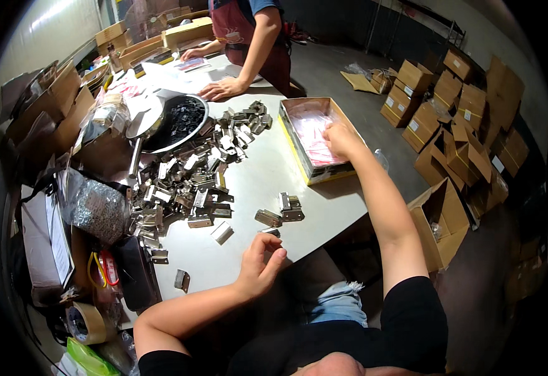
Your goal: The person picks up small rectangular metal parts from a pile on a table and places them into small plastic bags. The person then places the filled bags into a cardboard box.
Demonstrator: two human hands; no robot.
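Note:
My right hand (344, 140) reaches into an open cardboard box (305, 170) with yellow edging. Its fingers are bent closed on one of the clear plastic packets (308, 128) with pink print inside. My left hand (261, 264) hovers at the table's near edge, fingers loosely curled and thumb apart, with nothing visible in it. Just beyond its fingertips lies a small metal bracket (270, 232). A few more hinge-like metal brackets (291, 215) form a small group farther on. To the left spreads a large heap of similar brackets (189, 182), with single ones lying nearer me.
A metal bowl (206, 119) of black parts stands behind the heap. At the left edge are a bag of small metal parts (92, 203) and a tape roll (87, 323). Across the table, a person (252, 44) rests both hands on it. Cardboard boxes (424, 125) crowd the floor right.

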